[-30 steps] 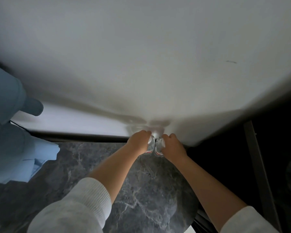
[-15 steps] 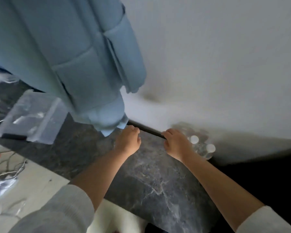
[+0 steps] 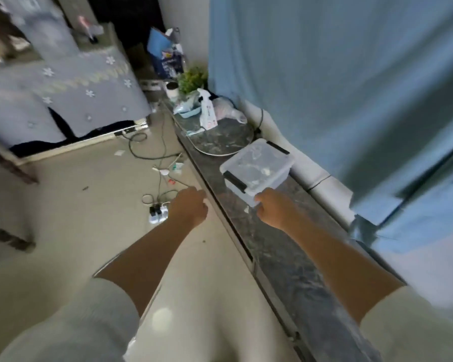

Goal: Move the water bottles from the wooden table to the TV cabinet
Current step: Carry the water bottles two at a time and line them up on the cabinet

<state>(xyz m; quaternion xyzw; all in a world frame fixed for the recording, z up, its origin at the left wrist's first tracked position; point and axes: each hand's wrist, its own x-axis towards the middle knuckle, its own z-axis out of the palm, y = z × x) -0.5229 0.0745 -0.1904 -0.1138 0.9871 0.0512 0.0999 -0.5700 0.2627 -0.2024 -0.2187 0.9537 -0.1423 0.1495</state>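
Observation:
The TV cabinet (image 3: 280, 246) has a dark marble top and runs diagonally from the lower right up toward the middle. No water bottle shows in this view. My left hand (image 3: 188, 207) hangs over the floor just left of the cabinet's front edge, fingers loosely curled and holding nothing. Over the cabinet top, my right hand (image 3: 275, 207) is also loosely curled and empty, right in front of a clear plastic box (image 3: 256, 165).
Farther along the cabinet lie a round tray (image 3: 220, 142), a white spray bottle (image 3: 208, 111) and a green plant (image 3: 192, 81). Blue fabric (image 3: 351, 87) hangs on the right. A power strip with cables (image 3: 157, 212) lies on the floor, and a bed (image 3: 63, 87) stands at the left.
Both hands let go of the two bottles on the cabinet and drew back. My view swung left along the cabinet, so the bottles are out of sight.

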